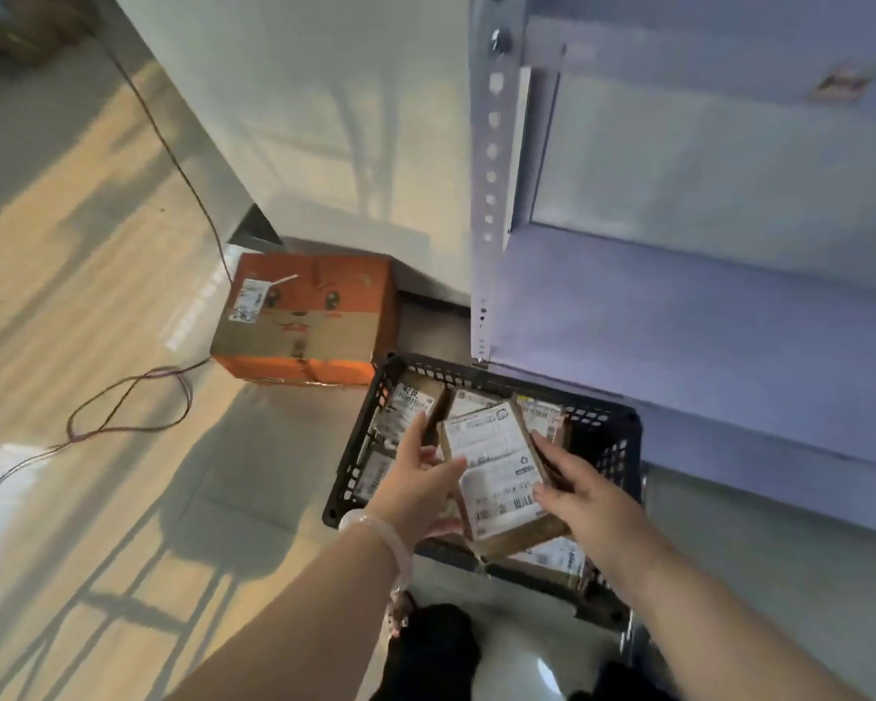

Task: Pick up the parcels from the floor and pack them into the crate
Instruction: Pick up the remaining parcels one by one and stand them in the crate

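A black perforated plastic crate [613, 437] stands on the floor below me, with several brown parcels [408, 404] bearing white labels inside it. Over the crate I hold a flat brown cardboard parcel [496, 468] with a large white shipping label. My left hand [421, 483] grips its left edge, a pale bracelet on the wrist. My right hand [582, 493] grips its right edge. The parcel is tilted and hovers above the packed ones, hiding part of the crate's inside.
An orange and brown cardboard box [304, 321] with a cartoon face sits on the floor beyond the crate's far left corner. A thin cable [132, 402] loops across the floor at left. A metal shelf upright [491, 194] and wall stand to the right.
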Demonstrator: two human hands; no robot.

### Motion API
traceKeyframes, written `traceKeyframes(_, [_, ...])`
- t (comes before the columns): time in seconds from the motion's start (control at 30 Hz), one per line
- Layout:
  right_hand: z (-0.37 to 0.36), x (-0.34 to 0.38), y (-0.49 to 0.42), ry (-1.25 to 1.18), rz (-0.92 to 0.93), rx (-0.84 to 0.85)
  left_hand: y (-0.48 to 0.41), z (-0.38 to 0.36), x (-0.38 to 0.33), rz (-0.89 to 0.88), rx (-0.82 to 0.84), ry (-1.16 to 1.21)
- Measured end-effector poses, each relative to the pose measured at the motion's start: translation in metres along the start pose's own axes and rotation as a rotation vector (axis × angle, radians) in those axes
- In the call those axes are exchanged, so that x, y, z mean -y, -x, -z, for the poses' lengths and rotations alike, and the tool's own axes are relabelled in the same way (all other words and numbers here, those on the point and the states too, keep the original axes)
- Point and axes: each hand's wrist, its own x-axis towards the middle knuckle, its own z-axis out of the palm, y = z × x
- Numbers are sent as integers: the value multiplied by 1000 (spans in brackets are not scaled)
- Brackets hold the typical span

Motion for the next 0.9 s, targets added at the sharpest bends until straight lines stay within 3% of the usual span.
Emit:
traceKeyframes(0.2, [-14, -54, -51, 2, -119, -66, -76, 42, 41, 95, 122, -279])
traceKeyframes(0.33, [-32, -91, -78, 57, -185, -409, -109, 51, 89, 228, 17, -201])
traceKeyframes(0.43, [-58, -118, -90, 51, -272, -422, -128, 54, 114, 278, -91, -218])
traceKeyframes(0.67, [-87, -144, -108, -10, -332, -457, -149, 71, 120, 96, -160, -821])
traceKeyframes(0.9, [-90, -154, -109, -82, -279, -469, -153, 71, 120, 4, -148, -1021])
